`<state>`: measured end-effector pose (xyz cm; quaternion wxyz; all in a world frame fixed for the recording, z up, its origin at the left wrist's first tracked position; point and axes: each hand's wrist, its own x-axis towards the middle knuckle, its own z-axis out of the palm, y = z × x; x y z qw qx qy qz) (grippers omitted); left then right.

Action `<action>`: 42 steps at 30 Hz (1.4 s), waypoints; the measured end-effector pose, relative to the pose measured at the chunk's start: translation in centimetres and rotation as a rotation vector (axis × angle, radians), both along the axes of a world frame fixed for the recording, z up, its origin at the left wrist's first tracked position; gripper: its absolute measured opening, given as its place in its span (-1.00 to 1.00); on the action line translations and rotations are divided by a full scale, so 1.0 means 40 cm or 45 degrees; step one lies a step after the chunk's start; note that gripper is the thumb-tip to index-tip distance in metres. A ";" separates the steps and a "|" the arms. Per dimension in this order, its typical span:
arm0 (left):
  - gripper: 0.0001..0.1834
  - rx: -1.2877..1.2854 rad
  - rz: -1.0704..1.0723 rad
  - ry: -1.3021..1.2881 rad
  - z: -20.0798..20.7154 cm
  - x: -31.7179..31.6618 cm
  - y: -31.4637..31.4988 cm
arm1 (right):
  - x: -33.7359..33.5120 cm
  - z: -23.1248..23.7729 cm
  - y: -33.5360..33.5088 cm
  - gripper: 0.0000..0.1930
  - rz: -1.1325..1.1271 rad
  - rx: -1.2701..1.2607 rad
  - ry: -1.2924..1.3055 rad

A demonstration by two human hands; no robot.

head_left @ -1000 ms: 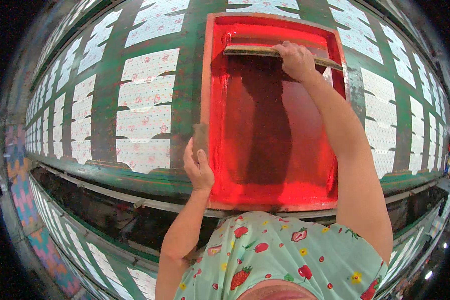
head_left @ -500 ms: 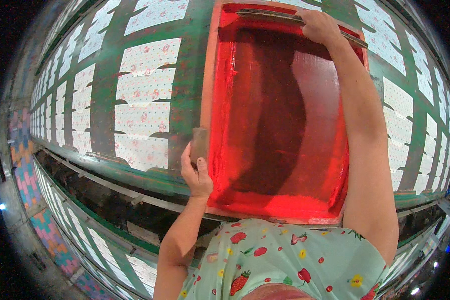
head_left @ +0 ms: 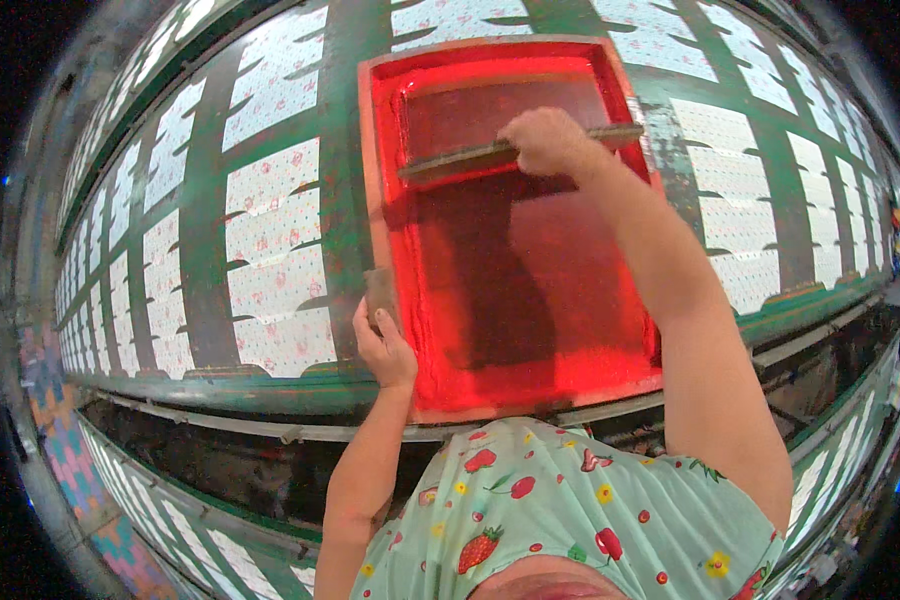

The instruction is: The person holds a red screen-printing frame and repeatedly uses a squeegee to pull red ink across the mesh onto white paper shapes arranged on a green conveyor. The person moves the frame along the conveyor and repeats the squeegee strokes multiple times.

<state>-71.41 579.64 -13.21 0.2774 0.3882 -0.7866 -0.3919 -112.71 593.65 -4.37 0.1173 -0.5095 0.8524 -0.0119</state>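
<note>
Brown bar (head_left: 455,160) extends either side of the right grip (head_left: 548,141) clasping it (left grip (head_left: 386,350) holds a block (head_left: 378,290)).

Compared with half a second ago, the right hand (head_left: 545,140) and its bar (head_left: 460,161) are nearer the person, away from the far side of the red frame (head_left: 371,150); the bar's left end now lies closer.

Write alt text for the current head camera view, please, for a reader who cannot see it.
A person's right hand grips a long narrow bar slanting across a red-coated rectangular frame, while the left hand holds a brownish block at the frame's left edge. Rows of white patterned sheets lie around it on a green table.
</note>
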 end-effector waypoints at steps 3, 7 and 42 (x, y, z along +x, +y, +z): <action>-0.48 -0.027 -0.010 0.021 -0.018 0.004 -0.011 | 0.160 0.005 0.080 -0.70 0.008 0.024 0.014; -0.42 -0.045 -0.006 0.068 -0.041 0.012 -0.018 | 0.383 0.010 0.191 -0.77 0.017 -0.022 0.010; -0.40 -0.197 0.046 -0.166 -0.017 0.000 -0.014 | 0.851 -0.023 0.972 -0.67 -0.261 -0.989 0.131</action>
